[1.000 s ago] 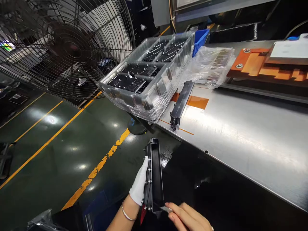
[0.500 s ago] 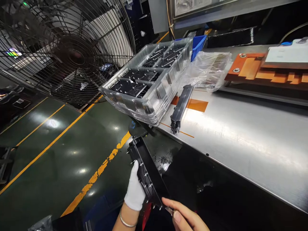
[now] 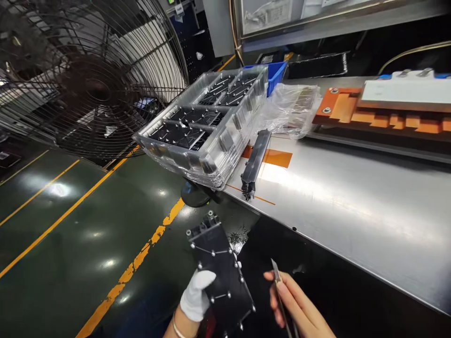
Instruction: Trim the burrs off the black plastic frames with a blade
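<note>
My left hand (image 3: 197, 293), in a white glove, grips a black plastic part (image 3: 221, 270) by its left edge, thumb on the face. That face is flat and carries several small bright studs, some joined by thin ridges. Bare and to the right of the part, my right hand (image 3: 294, 298) is closed around a utility knife (image 3: 279, 286), its blade pointing up and away from me. Blade and part are apart. On the metal table lies another black part (image 3: 256, 162), long and narrow, resting near the front edge.
A stack of clear plastic trays (image 3: 225, 136) holding several black parts stands on the table's left end. Behind it are a blue bin (image 3: 276, 77) and clear plastic bags (image 3: 292, 110). An orange fixture (image 3: 338, 110) occupies the right. A large caged fan (image 3: 98, 89) stands at left.
The black part has turned in my left hand, so its broad studded face now shows. My right hand has moved right, away from the part's lower end, and the knife blade has come into clear view.
</note>
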`<state>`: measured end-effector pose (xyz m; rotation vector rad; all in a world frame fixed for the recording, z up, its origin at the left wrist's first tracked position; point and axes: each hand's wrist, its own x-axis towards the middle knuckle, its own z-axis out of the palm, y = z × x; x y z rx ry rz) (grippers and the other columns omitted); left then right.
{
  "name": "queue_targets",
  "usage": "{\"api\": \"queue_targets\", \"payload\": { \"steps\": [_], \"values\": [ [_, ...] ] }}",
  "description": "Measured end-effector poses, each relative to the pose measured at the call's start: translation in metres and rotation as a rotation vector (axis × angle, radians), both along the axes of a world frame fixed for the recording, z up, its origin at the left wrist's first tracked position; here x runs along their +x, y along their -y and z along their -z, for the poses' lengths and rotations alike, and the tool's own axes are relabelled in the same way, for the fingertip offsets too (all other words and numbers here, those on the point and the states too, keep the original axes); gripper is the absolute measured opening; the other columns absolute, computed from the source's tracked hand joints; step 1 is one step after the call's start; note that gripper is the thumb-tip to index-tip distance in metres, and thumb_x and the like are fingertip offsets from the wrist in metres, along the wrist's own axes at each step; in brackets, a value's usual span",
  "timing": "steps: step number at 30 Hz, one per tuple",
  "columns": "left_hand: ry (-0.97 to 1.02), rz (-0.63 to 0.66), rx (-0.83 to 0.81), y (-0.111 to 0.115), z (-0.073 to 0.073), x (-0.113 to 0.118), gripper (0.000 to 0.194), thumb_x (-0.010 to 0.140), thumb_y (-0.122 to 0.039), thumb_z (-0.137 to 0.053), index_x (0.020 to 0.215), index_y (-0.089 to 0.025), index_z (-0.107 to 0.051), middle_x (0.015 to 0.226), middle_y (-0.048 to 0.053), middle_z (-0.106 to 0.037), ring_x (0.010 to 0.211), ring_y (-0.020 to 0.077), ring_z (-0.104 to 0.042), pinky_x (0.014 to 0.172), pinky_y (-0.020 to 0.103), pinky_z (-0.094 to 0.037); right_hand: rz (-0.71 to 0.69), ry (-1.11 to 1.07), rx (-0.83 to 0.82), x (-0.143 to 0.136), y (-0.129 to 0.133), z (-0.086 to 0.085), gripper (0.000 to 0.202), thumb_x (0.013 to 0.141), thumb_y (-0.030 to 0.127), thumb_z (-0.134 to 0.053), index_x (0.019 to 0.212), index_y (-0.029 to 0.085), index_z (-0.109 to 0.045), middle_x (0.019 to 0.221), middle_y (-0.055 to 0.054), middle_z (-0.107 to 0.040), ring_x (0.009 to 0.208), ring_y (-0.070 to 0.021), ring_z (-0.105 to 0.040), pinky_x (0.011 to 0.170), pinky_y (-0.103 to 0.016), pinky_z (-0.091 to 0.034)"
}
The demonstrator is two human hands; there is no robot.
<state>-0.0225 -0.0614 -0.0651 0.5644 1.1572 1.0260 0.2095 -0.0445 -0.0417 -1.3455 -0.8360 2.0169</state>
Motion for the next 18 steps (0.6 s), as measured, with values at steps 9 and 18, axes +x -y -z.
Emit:
{"api": "queue_targets", "payload": {
  "steps": [9,18],
  "values": [
    [-1.221,0.386,0.577,-0.001,-0.01,0.019,0.1,0.066,-0.021,-0.071,0.153,-0.03,-0.022,0.137,0.016,-0.048,0.12,0.0357,-0.058,0.097,0.054,-0.053,-0.297,0.477,0.543,0.024,-0.039,-0.006,0.04,0.094,0.063,-0.048,0.11,0.03,-0.063,0.087,0.001,-0.067,0.072,-0.0181,-0.063,0.07,-0.028,-0.051],
    [-1.471,0.357,0.716,0.0,-0.01,0.025,0.097,0.062,-0.018,-0.06,0.152,-0.024,-0.024,0.126,0.016,-0.049,0.109,0.0339,-0.061,0.083,0.047,-0.059,-0.169,0.646,0.955,0.012,-0.044,-0.002,0.047,0.098,0.06,-0.044,0.07,0.024,-0.051,0.063,0.004,-0.053,0.055,-0.013,-0.053,0.052,-0.025,-0.04]
  ]
}}
